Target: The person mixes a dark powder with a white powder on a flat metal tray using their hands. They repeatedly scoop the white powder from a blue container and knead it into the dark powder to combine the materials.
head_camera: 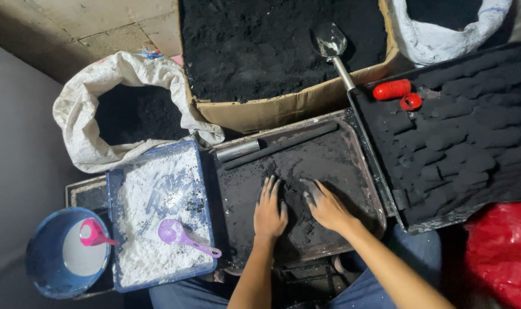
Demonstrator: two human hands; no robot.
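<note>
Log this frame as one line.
left hand: flat on black powder | right hand: pressing powder | metal tray: holds powder | purple scoop: in white powder bin

Both forearms leave the frame at 6 o'clock; elbows unseen. The right hand [324, 205] has its fingertips sunk in black powder [306, 171], ends not visible. The red plastic bag [500, 252] is cut off at 4 o'clock, the white sack [443, 34] at 1 o'clock, the cardboard box [283, 109] at 12. Contents of the open sack [129, 109] at 9 o'clock are too dark to identify.
</note>
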